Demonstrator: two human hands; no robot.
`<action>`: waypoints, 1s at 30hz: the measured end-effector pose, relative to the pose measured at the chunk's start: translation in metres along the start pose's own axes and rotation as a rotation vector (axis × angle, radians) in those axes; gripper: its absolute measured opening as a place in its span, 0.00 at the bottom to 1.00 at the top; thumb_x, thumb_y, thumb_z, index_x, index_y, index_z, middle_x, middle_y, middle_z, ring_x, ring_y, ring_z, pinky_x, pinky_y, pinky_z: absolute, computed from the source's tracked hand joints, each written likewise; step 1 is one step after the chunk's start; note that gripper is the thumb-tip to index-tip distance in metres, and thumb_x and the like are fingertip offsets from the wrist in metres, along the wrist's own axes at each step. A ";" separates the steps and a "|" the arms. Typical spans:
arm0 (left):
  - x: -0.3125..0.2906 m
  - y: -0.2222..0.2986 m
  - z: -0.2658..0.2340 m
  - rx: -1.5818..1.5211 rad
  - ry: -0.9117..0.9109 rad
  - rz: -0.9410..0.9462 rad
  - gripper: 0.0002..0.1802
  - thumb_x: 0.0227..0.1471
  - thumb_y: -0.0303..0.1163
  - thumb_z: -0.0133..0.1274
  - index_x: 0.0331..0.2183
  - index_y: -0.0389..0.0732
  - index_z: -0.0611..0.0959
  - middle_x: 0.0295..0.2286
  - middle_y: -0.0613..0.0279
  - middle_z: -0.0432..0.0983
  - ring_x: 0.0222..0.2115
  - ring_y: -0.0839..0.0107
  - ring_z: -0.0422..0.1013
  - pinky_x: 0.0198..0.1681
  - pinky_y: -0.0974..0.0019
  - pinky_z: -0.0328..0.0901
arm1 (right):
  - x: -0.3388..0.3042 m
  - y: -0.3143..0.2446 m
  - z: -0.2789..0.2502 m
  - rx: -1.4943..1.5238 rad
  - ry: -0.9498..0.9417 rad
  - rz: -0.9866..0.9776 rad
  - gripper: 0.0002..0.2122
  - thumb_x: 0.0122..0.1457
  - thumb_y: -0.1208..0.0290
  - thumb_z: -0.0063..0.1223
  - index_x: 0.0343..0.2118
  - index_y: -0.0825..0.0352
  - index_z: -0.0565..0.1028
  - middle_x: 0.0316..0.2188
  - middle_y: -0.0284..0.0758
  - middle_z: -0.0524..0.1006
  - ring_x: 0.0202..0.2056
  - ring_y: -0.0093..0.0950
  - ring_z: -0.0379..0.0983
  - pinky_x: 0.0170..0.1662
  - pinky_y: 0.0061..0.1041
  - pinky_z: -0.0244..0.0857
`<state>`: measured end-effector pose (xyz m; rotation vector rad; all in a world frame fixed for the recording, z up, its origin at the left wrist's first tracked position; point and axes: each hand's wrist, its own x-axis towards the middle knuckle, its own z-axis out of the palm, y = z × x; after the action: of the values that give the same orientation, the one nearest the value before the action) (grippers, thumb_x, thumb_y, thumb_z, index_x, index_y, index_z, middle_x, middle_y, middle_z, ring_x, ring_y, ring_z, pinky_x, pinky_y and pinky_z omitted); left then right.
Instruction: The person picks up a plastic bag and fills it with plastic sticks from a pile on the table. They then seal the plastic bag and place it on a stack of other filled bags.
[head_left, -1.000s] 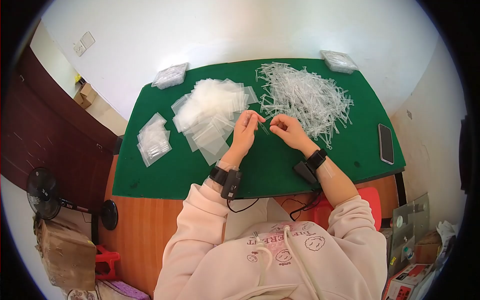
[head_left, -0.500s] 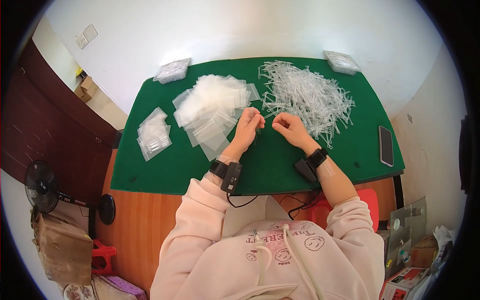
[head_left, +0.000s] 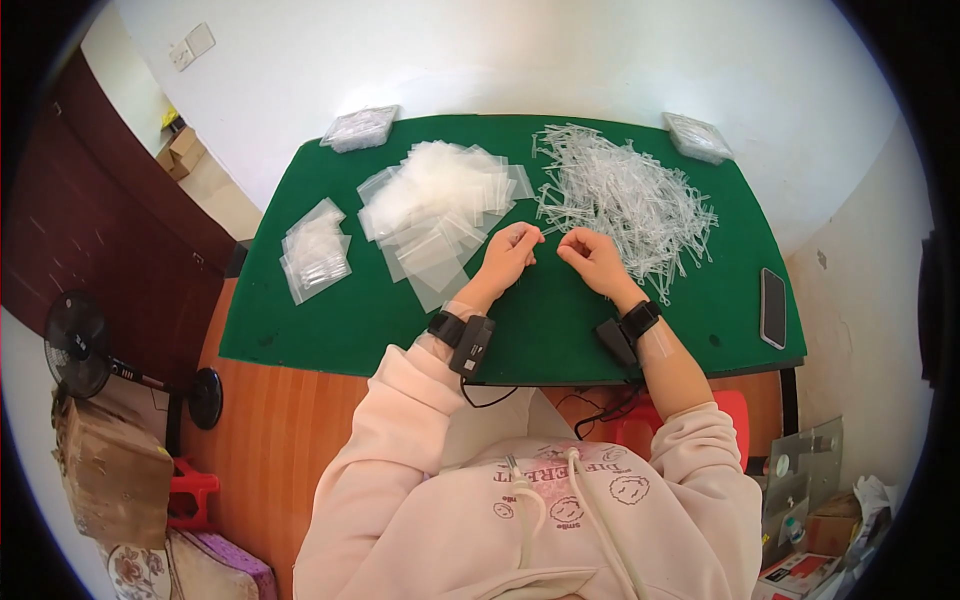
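Several filled clear bags (head_left: 316, 255) are lying overlapped at the far left of the green tabletop (head_left: 540, 345); I am rating their slick film as liable to slide if the left sleeve (head_left: 395, 420) brushes them. To their right, loose flat bags (head_left: 430, 195) are lying in an untidy heap; clinging film could be causing two to lift together. Next, the left hand (head_left: 512, 250) is hovering just beside that heap, its grip curled with the fingertips drawn together. I am unable to tell whether it is grasping a thin piece, so one could be slipping out unseen. The right hand (head_left: 592, 258) is facing it, slightly apart, its grip also curled; I am unable to confirm anything in it. Clear slender sticks (head_left: 625, 195) are lying tangled behind this hand and to its right; catching ends could be dragging extra pieces along. At the far right, a phone (head_left: 773, 308) is resting near the tabletop's edge, where a wide swing of the right forearm (head_left: 680, 375) could be nudging it off.
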<state>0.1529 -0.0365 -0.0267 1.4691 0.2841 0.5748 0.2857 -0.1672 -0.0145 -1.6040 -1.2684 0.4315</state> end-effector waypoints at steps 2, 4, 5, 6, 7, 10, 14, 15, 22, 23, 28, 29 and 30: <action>0.002 0.003 -0.003 -0.042 0.014 -0.023 0.13 0.56 0.38 0.44 0.30 0.37 0.74 0.15 0.73 0.61 0.16 0.83 0.59 0.21 0.77 0.57 | 0.001 0.001 -0.001 -0.001 0.003 0.002 0.05 0.51 0.73 0.53 0.25 0.68 0.71 0.17 0.24 0.67 0.20 0.13 0.59 0.24 0.15 0.55; 0.002 0.006 -0.010 -0.089 0.105 0.018 0.14 0.56 0.38 0.43 0.29 0.37 0.74 0.14 0.73 0.60 0.15 0.82 0.58 0.19 0.77 0.56 | 0.003 0.001 0.001 0.001 0.031 0.010 0.04 0.52 0.73 0.52 0.26 0.67 0.71 0.18 0.22 0.67 0.21 0.11 0.60 0.24 0.13 0.55; 0.002 0.008 -0.013 -0.132 0.187 0.057 0.15 0.56 0.39 0.42 0.29 0.37 0.74 0.13 0.72 0.59 0.14 0.82 0.57 0.18 0.77 0.54 | 0.004 0.000 0.003 -0.002 0.024 0.008 0.04 0.52 0.73 0.52 0.26 0.67 0.71 0.18 0.22 0.67 0.21 0.11 0.60 0.24 0.13 0.55; 0.004 0.012 -0.016 -0.174 0.267 0.096 0.16 0.56 0.40 0.42 0.28 0.37 0.74 0.13 0.72 0.58 0.13 0.82 0.56 0.16 0.76 0.53 | 0.006 -0.006 0.006 -0.028 -0.008 -0.017 0.05 0.52 0.73 0.52 0.26 0.68 0.71 0.18 0.23 0.68 0.21 0.12 0.60 0.24 0.13 0.56; 0.005 0.016 -0.021 -0.177 0.269 0.098 0.16 0.56 0.40 0.42 0.28 0.37 0.74 0.13 0.72 0.58 0.13 0.82 0.56 0.16 0.76 0.53 | 0.008 -0.014 0.010 -0.053 -0.039 -0.041 0.05 0.51 0.73 0.53 0.27 0.68 0.71 0.18 0.24 0.68 0.21 0.13 0.61 0.25 0.14 0.57; 0.005 0.029 -0.043 -0.341 0.454 0.136 0.16 0.56 0.41 0.42 0.28 0.37 0.74 0.13 0.72 0.58 0.13 0.83 0.53 0.15 0.76 0.50 | 0.017 -0.034 0.032 -0.183 -0.145 -0.083 0.06 0.50 0.71 0.54 0.27 0.68 0.71 0.19 0.28 0.70 0.21 0.18 0.64 0.26 0.18 0.60; 0.004 0.035 -0.070 -0.492 0.601 0.210 0.14 0.56 0.40 0.43 0.28 0.38 0.73 0.14 0.73 0.56 0.11 0.83 0.50 0.14 0.76 0.47 | 0.051 -0.025 0.073 -0.396 -0.095 -0.235 0.11 0.45 0.67 0.58 0.28 0.68 0.72 0.26 0.36 0.73 0.27 0.31 0.69 0.30 0.27 0.63; 0.004 0.035 -0.073 -0.514 0.650 0.207 0.14 0.56 0.40 0.43 0.27 0.38 0.72 0.13 0.74 0.56 0.11 0.84 0.50 0.14 0.76 0.46 | 0.058 -0.020 0.082 -0.399 -0.084 -0.230 0.11 0.45 0.67 0.58 0.28 0.68 0.72 0.26 0.36 0.73 0.27 0.31 0.69 0.30 0.27 0.63; 0.006 0.019 -0.088 -0.614 0.776 0.134 0.12 0.54 0.39 0.45 0.28 0.39 0.72 0.15 0.74 0.57 0.11 0.83 0.50 0.14 0.76 0.45 | 0.084 -0.022 0.123 -0.560 0.014 -0.099 0.11 0.41 0.64 0.59 0.25 0.64 0.73 0.26 0.39 0.73 0.32 0.37 0.70 0.35 0.34 0.65; 0.007 0.016 -0.089 -0.638 0.792 0.106 0.12 0.54 0.39 0.45 0.28 0.39 0.71 0.15 0.73 0.57 0.11 0.83 0.50 0.14 0.76 0.45 | 0.085 -0.023 0.124 -0.558 0.017 -0.099 0.11 0.41 0.64 0.59 0.25 0.64 0.73 0.26 0.39 0.73 0.32 0.37 0.70 0.35 0.34 0.65; 0.013 0.011 -0.092 -0.717 0.866 0.045 0.13 0.53 0.39 0.46 0.29 0.39 0.73 0.18 0.71 0.61 0.12 0.83 0.51 0.14 0.74 0.46 | 0.084 -0.030 0.118 -0.491 -0.030 -0.037 0.09 0.41 0.66 0.58 0.22 0.65 0.72 0.23 0.38 0.74 0.29 0.37 0.71 0.32 0.33 0.64; 0.013 0.010 -0.091 -0.716 0.862 0.043 0.13 0.53 0.39 0.46 0.29 0.39 0.73 0.18 0.71 0.61 0.12 0.83 0.51 0.14 0.74 0.46 | 0.082 -0.031 0.113 -0.458 -0.008 -0.028 0.09 0.41 0.66 0.58 0.21 0.65 0.71 0.22 0.38 0.74 0.28 0.37 0.71 0.31 0.33 0.64; 0.011 0.009 -0.090 -0.588 0.827 0.049 0.13 0.53 0.39 0.46 0.29 0.38 0.74 0.19 0.70 0.64 0.13 0.83 0.54 0.15 0.75 0.48 | 0.079 -0.033 0.106 -0.425 0.015 -0.019 0.09 0.42 0.66 0.58 0.20 0.65 0.71 0.21 0.37 0.74 0.27 0.37 0.71 0.30 0.32 0.64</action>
<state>0.1144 0.0458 -0.0253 0.6157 0.6563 1.1819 0.2183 -0.0489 -0.0089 -1.9396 -1.4289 0.1401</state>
